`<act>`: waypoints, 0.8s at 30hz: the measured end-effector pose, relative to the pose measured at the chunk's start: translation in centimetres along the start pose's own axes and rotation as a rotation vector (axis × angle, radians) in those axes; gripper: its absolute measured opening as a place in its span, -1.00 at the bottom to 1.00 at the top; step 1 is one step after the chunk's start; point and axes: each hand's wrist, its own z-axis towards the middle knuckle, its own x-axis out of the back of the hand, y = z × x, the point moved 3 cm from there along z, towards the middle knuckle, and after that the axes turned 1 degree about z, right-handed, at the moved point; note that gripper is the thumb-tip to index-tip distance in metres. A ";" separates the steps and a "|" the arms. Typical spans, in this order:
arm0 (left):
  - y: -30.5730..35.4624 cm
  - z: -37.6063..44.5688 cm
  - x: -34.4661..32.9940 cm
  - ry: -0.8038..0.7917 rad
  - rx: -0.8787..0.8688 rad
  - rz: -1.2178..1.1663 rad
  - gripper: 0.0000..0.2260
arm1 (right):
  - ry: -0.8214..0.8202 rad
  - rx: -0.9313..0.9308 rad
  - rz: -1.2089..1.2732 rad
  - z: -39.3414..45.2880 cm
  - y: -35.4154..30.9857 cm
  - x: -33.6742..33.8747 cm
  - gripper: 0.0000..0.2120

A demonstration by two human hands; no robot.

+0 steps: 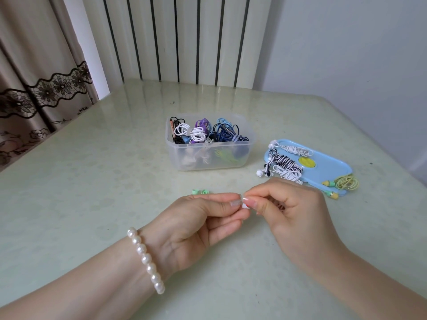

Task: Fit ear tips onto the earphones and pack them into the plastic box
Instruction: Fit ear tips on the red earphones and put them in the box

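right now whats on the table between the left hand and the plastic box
In the head view, two small green ear tips lie just beyond the left hand; from them to the plastic box the table is bare.

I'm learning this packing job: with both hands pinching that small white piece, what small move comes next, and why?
Probably press the small white piece fully home between the left hand and right hand. Both pinch it at the fingertips, above the table, so fitting seems unfinished; what it fits onto is hidden.

A home room; lace-trimmed curtain [44,88], white radiator [178,38] and glossy pale-green table [92,169] show it.
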 end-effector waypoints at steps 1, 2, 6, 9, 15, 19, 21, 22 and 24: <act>0.0 -0.1 -0.1 0.002 0.003 -0.013 -0.75 | 0.027 0.045 -0.033 -0.1 -0.1 0.0 -0.92; 0.1 -0.1 -0.1 0.002 0.005 -0.028 -0.77 | 0.055 0.093 -0.065 -0.2 -0.2 -0.1 -0.91; 0.2 -0.4 -0.3 -0.010 -0.002 -0.074 -0.80 | 0.160 0.212 -0.157 -0.6 -0.3 -0.3 -0.86; 0.3 -0.4 -0.4 -0.013 -0.015 -0.069 -0.81 | 0.194 0.246 -0.185 -0.7 -0.2 -0.4 -0.86; 0.7 -0.5 -0.3 -0.028 -0.064 0.011 -0.89 | 0.187 0.279 -0.165 -0.6 -0.2 -0.4 -0.83; 0.3 -1.1 -1.1 -0.093 -0.090 0.068 -0.87 | 0.146 0.123 -0.005 -0.2 0.3 0.1 -0.84; 0.0 -1.6 -1.8 -0.111 -0.115 0.038 -0.83 | 0.161 0.022 0.107 -0.4 0.2 0.3 -0.87; 0.0 -1.6 -1.9 -0.101 -0.124 0.015 -0.82 | 0.169 -0.027 0.154 -0.5 0.1 0.2 -0.90; -0.1 -1.4 -1.8 -0.087 -0.121 -0.006 -0.83 | 0.160 -0.144 0.240 -0.5 0.2 -0.3 -0.92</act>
